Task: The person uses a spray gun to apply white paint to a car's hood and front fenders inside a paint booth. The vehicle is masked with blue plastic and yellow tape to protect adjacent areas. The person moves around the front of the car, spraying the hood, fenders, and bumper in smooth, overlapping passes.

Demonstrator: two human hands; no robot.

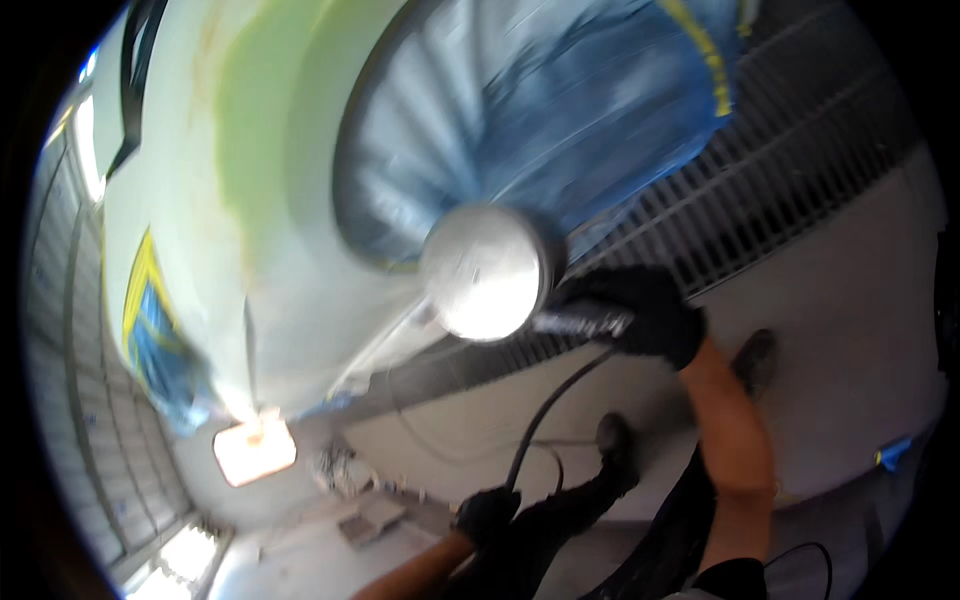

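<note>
My right hand [635,310], in a black glove, grips a spray gun [570,320] with a large silver cup [485,270], held before a pale vehicle panel [280,180] with greenish patches. The cup hides part of the panel and the wheel arch, which is covered in blue masking film [600,120] with yellow tape. My left hand [485,515], also gloved, is closed around a black hose [540,420] that runs up toward the gun. The picture is somewhat blurred.
A masked opening [160,350] is at the panel's left. A dark floor grate [780,180] runs beneath the vehicle, beside grey floor [820,330] where my shoes stand. A bright lamp [255,450], some crumpled material [340,470] and panelled walls [70,300] are at the left.
</note>
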